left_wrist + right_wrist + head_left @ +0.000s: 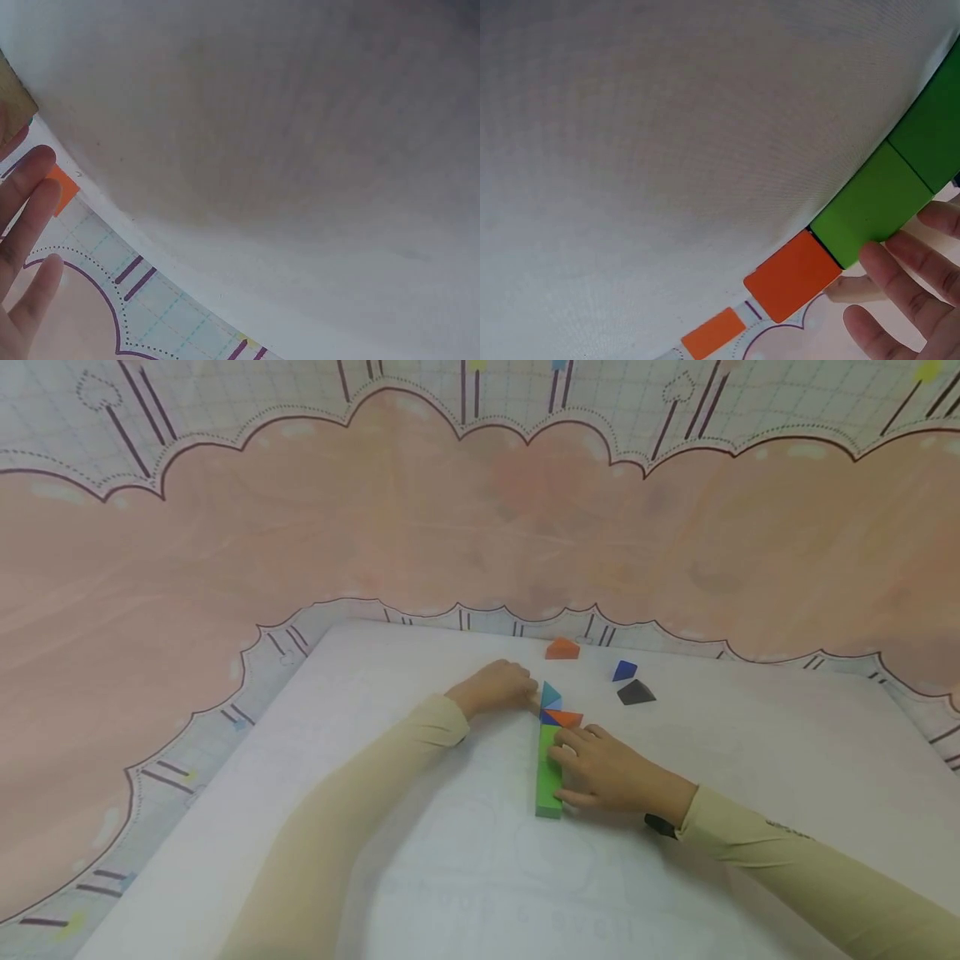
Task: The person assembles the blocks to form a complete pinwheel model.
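Note:
A row of blocks lies on the white table: two green blocks (pixel 549 785) (pixel 874 206), then an orange triangle (pixel 567 718) (pixel 793 276) beside a dark blue one, and light blue triangles (pixel 551 696) at the far end. The right hand (pixel 615 772) (pixel 922 292) rests its extended fingertips against the green blocks' right side. At the row's far left, the left hand (pixel 497 687) (pixel 26 225) pinches a tan wooden block (pixel 15 101), only partly visible, close to the light blue triangles; its other fingers are spread.
Beyond the row, near the table's far edge, lies an orange block (pixel 562 649) (pixel 65 189) (pixel 714 332). A dark blue block (pixel 624 671) and a black block (pixel 637 692) lie to the right. A patterned pink cloth (pixel 450 527) surrounds the white tabletop (pixel 750 752).

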Tool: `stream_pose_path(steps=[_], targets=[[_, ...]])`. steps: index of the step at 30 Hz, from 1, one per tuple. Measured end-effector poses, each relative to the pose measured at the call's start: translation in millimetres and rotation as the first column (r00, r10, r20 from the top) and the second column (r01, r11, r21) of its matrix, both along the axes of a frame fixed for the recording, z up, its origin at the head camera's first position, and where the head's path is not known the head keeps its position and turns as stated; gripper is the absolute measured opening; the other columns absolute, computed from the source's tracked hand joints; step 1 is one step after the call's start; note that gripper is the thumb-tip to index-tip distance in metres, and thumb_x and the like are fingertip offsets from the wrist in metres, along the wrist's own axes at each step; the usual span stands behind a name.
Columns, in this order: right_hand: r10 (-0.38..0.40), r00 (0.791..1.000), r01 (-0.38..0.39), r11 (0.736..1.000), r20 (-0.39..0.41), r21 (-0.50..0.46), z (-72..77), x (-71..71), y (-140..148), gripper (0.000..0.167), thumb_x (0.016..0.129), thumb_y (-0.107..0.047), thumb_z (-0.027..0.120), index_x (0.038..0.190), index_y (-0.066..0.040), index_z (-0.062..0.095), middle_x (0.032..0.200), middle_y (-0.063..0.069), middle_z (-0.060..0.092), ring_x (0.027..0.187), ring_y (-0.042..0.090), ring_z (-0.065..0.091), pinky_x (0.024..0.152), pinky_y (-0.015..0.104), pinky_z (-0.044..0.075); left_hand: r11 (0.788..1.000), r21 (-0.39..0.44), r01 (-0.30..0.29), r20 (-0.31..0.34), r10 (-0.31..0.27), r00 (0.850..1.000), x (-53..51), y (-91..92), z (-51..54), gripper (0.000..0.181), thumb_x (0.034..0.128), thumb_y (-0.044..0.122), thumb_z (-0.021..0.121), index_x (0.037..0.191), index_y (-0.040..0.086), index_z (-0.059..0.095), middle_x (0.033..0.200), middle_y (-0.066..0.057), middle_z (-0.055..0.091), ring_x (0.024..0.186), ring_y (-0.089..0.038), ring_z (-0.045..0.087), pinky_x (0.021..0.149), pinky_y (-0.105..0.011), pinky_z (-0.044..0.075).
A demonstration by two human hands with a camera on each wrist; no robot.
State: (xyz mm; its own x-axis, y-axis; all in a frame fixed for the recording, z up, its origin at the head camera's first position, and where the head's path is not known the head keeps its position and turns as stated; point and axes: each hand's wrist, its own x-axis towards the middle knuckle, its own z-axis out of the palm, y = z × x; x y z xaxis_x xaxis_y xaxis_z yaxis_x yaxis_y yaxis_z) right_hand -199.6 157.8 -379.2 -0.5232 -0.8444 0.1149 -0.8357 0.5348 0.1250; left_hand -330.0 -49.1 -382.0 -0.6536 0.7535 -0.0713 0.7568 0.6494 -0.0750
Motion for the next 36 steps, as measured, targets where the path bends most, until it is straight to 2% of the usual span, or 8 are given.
stream_pose_path(steps=[12, 20, 29, 36], targets=[[-0.014, 1.000, 0.013, 1.000, 0.020, 0.018, 2.2, 2.0, 0.1, 0.047, 0.088, -0.048, 0.056, 0.117, -0.010, 0.054, 0.114, 0.007, 0.052, 0.100, 0.022, 0.053, 0.092, 0.043, 0.046, 0.999, -0.042, 0.014, -0.015, -0.014, 1.000, -0.1, 1.3, -2.6, 0.022, 0.0939, 0.028, 0.056, 0.111, 0.018, 0.064, 0.106, 0.000, 0.067, 0.099, -0.017, 0.060, 0.094, -0.031, 0.045], [-0.010, 1.000, 0.010, 1.000, 0.026, 0.009, 1.6, 0.9, 0.4, 0.047, 0.088, -0.048, 0.058, 0.115, -0.010, 0.054, 0.113, 0.007, 0.052, 0.097, 0.022, 0.055, 0.094, 0.044, 0.046, 0.998, -0.058, 0.006, -0.040, -0.009, 0.999, 0.9, 2.6, -0.8, 0.021, 0.0943, 0.028, 0.055, 0.109, 0.017, 0.064, 0.106, -0.001, 0.067, 0.098, -0.017, 0.060, 0.092, -0.031, 0.046], [-0.003, 1.000, 0.003, 1.000, 0.022, 0.012, 1.3, 0.2, 0.0, 0.047, 0.088, -0.049, 0.057, 0.116, -0.011, 0.053, 0.113, 0.007, 0.052, 0.097, 0.022, 0.055, 0.094, 0.044, 0.046, 0.999, -0.046, 0.006, -0.022, -0.007, 1.000, 5.2, 0.1, 5.2, 0.021, 0.0939, 0.025, 0.056, 0.110, 0.015, 0.063, 0.107, -0.003, 0.067, 0.100, -0.020, 0.060, 0.095, -0.033, 0.046], [-0.013, 1.000, 0.013, 1.000, 0.028, 0.018, 2.3, 0.7, -0.3, 0.046, 0.088, -0.049, 0.057, 0.115, -0.012, 0.054, 0.113, 0.006, 0.051, 0.097, 0.022, 0.054, 0.094, 0.044, 0.046, 0.998, -0.054, 0.019, -0.046, -0.021, 0.999, 2.3, -1.1, 3.0, 0.022, 0.0937, 0.028, 0.056, 0.109, 0.016, 0.065, 0.103, -0.002, 0.067, 0.097, -0.018, 0.060, 0.093, -0.032, 0.046]])
